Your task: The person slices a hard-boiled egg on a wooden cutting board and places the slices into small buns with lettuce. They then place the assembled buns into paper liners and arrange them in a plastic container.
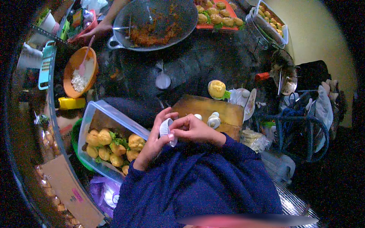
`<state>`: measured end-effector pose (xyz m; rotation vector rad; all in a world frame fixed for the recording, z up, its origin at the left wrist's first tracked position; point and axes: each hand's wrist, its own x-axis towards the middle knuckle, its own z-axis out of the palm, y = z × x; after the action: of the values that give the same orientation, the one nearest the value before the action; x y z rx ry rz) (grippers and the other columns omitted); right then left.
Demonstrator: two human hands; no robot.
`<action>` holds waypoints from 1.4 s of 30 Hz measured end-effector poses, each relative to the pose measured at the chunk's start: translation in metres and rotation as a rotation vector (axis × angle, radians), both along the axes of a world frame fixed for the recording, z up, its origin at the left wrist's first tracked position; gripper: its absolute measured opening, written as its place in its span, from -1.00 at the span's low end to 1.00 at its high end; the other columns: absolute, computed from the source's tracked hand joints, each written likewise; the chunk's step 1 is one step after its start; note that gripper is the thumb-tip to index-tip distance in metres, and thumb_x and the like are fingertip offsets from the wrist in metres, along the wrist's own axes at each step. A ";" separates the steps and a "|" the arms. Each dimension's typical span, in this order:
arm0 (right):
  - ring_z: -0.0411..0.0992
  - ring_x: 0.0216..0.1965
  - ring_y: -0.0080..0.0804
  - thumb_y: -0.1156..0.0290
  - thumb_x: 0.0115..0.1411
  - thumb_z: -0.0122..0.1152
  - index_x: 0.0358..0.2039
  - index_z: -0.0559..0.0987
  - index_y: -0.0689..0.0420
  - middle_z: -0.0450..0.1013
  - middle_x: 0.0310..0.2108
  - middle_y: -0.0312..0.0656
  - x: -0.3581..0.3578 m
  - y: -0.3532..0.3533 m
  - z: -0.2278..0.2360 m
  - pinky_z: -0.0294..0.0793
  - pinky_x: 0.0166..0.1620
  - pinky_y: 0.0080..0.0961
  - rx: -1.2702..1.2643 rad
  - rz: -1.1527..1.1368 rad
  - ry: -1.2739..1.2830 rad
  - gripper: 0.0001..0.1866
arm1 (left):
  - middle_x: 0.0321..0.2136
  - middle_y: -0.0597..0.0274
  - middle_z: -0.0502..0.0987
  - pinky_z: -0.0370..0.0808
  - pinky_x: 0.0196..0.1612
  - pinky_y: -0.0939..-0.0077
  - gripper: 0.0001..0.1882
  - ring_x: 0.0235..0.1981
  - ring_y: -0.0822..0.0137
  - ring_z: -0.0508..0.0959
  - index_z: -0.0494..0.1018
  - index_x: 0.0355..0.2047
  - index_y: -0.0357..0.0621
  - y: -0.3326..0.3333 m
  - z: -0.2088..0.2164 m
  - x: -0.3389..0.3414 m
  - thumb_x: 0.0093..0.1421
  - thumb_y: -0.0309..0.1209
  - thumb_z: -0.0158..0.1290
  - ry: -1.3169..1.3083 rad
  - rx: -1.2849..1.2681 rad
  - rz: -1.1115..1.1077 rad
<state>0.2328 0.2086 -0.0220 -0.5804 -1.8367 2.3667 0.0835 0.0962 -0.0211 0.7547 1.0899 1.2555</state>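
My left hand (153, 143) holds a small stack of white pleated paper baking cups (165, 127) in front of my chest. My right hand (198, 130) pinches at the edge of the same stack, its thumb and fingertips pressed together. Beneath and beyond my right hand lies a wooden board (231, 112) with white round pieces (214, 120), perhaps egg slices. Left of my hands stands a clear plastic box (121, 114), holding several golden filled buns (105, 136) with green leaf. Past the board, one golden bun (217, 89) sits in a paper cup with a leaf beside it.
A large wok (150, 36) with reddish-brown food remains stands at the far side. Beside it are an orange tray of buns (218, 19) and another person's arm (110, 17). An orange bowl (67, 78) with white food and a pink spoon stands left. A blue-framed stool (300, 119) is at right.
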 end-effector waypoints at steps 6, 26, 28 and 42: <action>0.43 -0.35 -0.66 0.42 0.15 0.24 -0.32 0.59 0.30 0.53 -0.42 -0.29 0.004 -0.008 0.000 0.43 -0.27 -0.66 0.149 -0.051 -0.020 -0.81 | 0.01 0.09 0.32 0.24 0.14 0.42 -0.23 0.05 0.31 0.33 0.02 0.26 -0.13 -0.005 0.007 0.003 0.10 -0.30 0.13 0.170 -0.008 0.059; 0.30 -0.52 -0.75 0.37 0.13 0.22 -0.34 0.61 0.22 0.48 -0.50 -0.43 0.023 0.004 0.028 0.24 -0.44 -0.75 -0.003 -0.277 -0.234 -0.82 | -0.06 0.19 0.37 0.29 0.09 0.46 -0.34 0.00 0.37 0.37 0.17 0.14 -0.18 0.001 0.009 -0.001 0.06 -0.29 0.15 0.091 -0.021 0.194; 0.26 -0.53 -0.75 0.35 0.13 0.21 -0.30 0.60 0.22 0.44 -0.52 -0.44 0.021 0.003 0.031 0.23 -0.45 -0.75 -0.012 -0.323 -0.231 -0.79 | -0.05 0.21 0.37 0.30 0.08 0.48 -0.39 -0.01 0.38 0.38 0.21 0.11 -0.16 0.002 0.009 0.000 0.07 -0.29 0.12 0.072 -0.054 0.186; 0.30 -0.49 -0.63 0.44 -0.03 0.41 -0.42 0.53 0.19 0.37 -0.48 -0.33 -0.010 -0.005 0.036 0.27 -0.46 -0.71 0.813 -0.627 -0.068 -0.79 | -0.08 0.17 0.39 0.35 0.07 0.47 -0.33 -0.02 0.33 0.42 0.19 0.09 -0.15 0.004 0.011 0.001 -0.01 -0.17 0.10 -0.421 -0.157 0.129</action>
<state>0.2227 0.2036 0.0139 -0.9259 -2.0160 1.1039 0.0843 0.1006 -0.0097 0.2846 0.8863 1.3443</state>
